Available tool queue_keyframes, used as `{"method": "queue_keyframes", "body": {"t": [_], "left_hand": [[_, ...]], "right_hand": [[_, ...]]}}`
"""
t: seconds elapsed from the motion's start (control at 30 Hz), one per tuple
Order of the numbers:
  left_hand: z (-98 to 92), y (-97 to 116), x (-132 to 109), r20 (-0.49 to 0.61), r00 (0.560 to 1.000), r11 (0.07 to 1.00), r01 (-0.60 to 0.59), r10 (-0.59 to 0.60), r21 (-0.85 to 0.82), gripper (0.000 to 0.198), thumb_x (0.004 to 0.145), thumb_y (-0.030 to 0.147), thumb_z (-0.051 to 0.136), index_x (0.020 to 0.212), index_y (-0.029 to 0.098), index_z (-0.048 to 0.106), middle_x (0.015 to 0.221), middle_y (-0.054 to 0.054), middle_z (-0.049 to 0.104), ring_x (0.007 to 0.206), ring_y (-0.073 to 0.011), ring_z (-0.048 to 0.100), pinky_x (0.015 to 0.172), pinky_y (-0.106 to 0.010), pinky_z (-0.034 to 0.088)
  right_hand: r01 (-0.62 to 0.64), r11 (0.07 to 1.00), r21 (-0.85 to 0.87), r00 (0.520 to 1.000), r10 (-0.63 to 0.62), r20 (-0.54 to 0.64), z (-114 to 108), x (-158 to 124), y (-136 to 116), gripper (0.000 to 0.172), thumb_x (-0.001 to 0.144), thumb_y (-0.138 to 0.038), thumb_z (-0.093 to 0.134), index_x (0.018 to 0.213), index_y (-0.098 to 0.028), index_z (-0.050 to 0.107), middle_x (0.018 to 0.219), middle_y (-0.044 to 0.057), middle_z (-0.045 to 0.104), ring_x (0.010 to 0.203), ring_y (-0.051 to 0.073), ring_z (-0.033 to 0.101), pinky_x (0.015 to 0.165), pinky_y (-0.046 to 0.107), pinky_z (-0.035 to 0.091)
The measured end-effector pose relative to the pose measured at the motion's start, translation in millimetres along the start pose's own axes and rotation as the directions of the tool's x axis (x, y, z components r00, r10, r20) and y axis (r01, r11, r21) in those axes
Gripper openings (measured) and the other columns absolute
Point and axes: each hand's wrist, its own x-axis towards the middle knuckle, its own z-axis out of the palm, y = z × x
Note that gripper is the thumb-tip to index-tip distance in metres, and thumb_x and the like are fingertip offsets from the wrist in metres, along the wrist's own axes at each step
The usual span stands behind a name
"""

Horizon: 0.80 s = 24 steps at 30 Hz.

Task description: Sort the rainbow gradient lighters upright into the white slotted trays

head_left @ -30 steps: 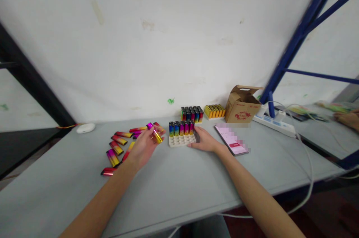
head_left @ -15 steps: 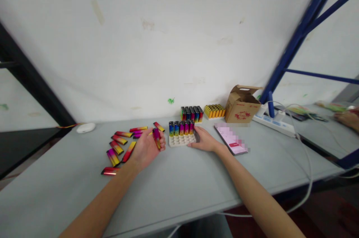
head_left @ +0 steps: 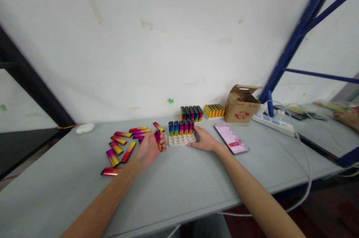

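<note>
Rainbow lighter point(head_left: 157, 140) is clamped in left hand point(head_left: 147, 149) grip, at 9 o'clock of white tray point(head_left: 182, 141). Right hand point(head_left: 206, 141) is laid against tray's 3 o'clock edge, grip apart. Loose lighters point(head_left: 116, 148) are scattered on worktop point(head_left: 179, 178), further out at 9 o'clock.

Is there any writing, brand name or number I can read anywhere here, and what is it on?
None can be read.
Cardboard box: red print and a red emblem, too small to read.
Phone: pink screen, blurred out.
Lighter in the left hand: no legible print.
Green mark on the wall: a smudge, not a legible sign.
</note>
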Motion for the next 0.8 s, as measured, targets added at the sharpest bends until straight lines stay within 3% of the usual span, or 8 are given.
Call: {"method": "queue_keyframes", "body": {"t": [0.47, 0.8], "left_hand": [[4.1, -9.5, 1.5, -0.081, 0.997, 0.998, -0.004, 0.009, 0.070, 0.025, 0.087, 0.023, 0.034, 0.067, 0.017, 0.048, 0.059, 0.002, 0.039, 0.051, -0.0124, 0.042, 0.048, -0.022, 0.041], [0.8, -10.7, 1.7, -0.061, 0.998, 0.998, 0.016, -0.013, 0.056, 0.029, 0.091, 0.025, 0.030, 0.070, 0.016, 0.049, 0.062, 0.001, 0.041, 0.053, -0.0125, 0.044, 0.048, -0.023, 0.042]], "right_hand": [[-0.004, 1.000, -0.030, 1.000, 0.005, 0.018, -2.5, 0.8, -3.6, 0.078, 0.073, -0.052, 0.071, 0.131, -0.007, 0.045, 0.128, 0.022, 0.054, 0.116, 0.033, 0.053, 0.101, 0.045, 0.041], [-0.011, 0.999, -0.039, 1.000, 0.012, 0.022, -1.2, 1.2, -1.1, 0.081, 0.071, -0.052, 0.073, 0.133, -0.008, 0.044, 0.130, 0.023, 0.054, 0.118, 0.033, 0.052, 0.101, 0.046, 0.041]]}}
